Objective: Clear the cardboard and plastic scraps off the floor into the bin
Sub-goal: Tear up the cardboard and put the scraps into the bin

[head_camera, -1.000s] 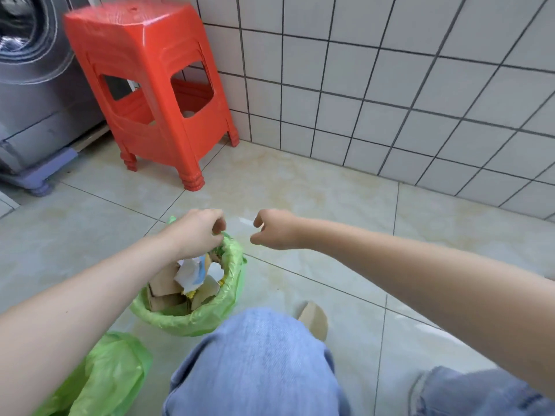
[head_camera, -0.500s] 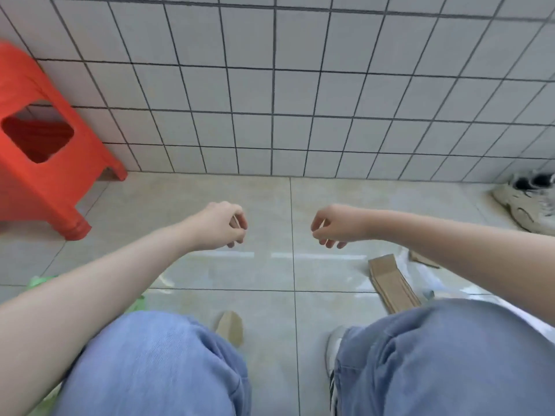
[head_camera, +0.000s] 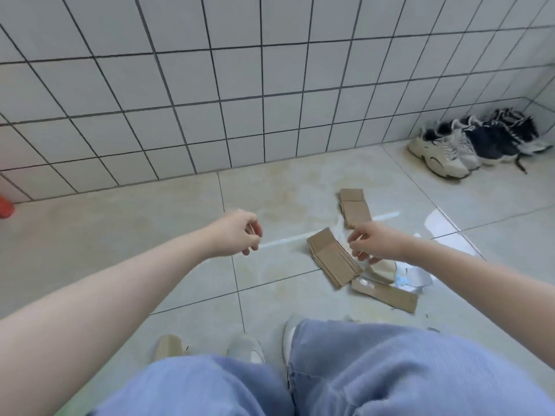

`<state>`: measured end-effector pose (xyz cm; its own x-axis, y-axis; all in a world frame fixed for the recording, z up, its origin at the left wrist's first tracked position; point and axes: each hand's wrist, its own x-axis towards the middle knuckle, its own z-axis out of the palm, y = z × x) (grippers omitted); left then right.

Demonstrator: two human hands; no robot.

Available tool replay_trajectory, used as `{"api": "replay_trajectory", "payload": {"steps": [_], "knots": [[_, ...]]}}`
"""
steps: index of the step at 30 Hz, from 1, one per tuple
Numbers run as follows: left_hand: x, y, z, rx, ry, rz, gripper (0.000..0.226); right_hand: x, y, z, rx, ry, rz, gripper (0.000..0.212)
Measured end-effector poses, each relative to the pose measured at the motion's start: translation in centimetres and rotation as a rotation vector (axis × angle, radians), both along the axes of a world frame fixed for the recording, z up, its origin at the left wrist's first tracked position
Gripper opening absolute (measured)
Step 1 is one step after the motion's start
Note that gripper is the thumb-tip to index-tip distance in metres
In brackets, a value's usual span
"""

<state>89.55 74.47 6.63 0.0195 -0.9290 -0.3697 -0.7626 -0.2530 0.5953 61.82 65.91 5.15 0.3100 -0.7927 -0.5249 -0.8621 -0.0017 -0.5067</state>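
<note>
Several brown cardboard scraps lie on the tiled floor. A folded cardboard piece (head_camera: 332, 259) sits just left of my right hand (head_camera: 375, 243). Another cardboard piece (head_camera: 354, 207) lies behind that hand, and a long strip (head_camera: 386, 294) lies nearer my knees. Clear plastic and white scraps (head_camera: 413, 277) are under my right forearm. One small cardboard scrap (head_camera: 169, 345) rests by my left knee. My left hand (head_camera: 238, 234) hovers over bare floor, fingers loosely curled and holding nothing. My right hand also holds nothing, its fingers curled and pointing down above the scraps. The bin is out of view.
A white-tiled wall (head_camera: 210, 100) runs across the back. Sneakers (head_camera: 468, 144) sit in the far right corner. A red stool foot (head_camera: 5, 207) shows at the left edge. My knees in blue jeans (head_camera: 375, 370) and a shoe (head_camera: 246, 348) fill the bottom.
My view has swung right, from the green-bagged bin and red stool to the scrap pile. Both hands moved with it, and my right hand now hangs over the cardboard.
</note>
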Motion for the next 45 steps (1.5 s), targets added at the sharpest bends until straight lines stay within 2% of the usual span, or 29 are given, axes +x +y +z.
{"api": "replay_trajectory", "payload": {"steps": [4,8,13,20,28,34,36,39,42,45], "knots": [[-2.8,-3.0,-4.3,0.056,-0.045,-0.11,0.01,-3.0,-1.9,-3.2,0.0,0.042,-0.076,0.018],[-5.1,-6.8,-7.5,0.082,-0.183,-0.268,0.014,-4.9,-4.6,-6.4,-0.008,0.115,-0.1,0.019],[-7.5,-11.7,-10.5,0.074,-0.285,-0.423,0.021,-6.8,-8.3,-10.7,-0.024,0.232,-0.116,0.031],[-11.3,-17.0,-15.0,0.074,-0.37,-0.552,0.025,-8.9,-11.9,-16.8,-0.027,0.295,-0.168,0.043],[-17.7,-21.7,-20.3,0.03,-0.43,-0.67,0.047,-13.5,-15.2,-21.9,0.006,0.37,-0.269,0.043],[-22.0,-24.6,-24.2,-0.006,-0.45,-0.716,0.07,-16.4,-15.6,-25.1,0.041,0.552,-0.184,0.069],[-23.1,-25.2,-25.3,-0.005,-0.463,-0.725,0.074,-16.8,-15.3,-25.8,0.079,0.602,-0.266,0.069],[-24.2,-25.8,-26.6,0.017,-0.474,-0.731,0.082,-17.7,-15.2,-26.7,0.122,0.574,-0.418,0.074],[-24.6,-26.0,-27.7,0.08,-0.491,-0.787,0.087,-18.5,-15.7,-27.5,0.104,0.496,-0.431,0.075],[-24.4,-25.8,-28.5,0.011,-0.578,-0.825,0.082,-18.7,-16.7,-27.9,0.06,0.398,-0.441,0.065]]}}
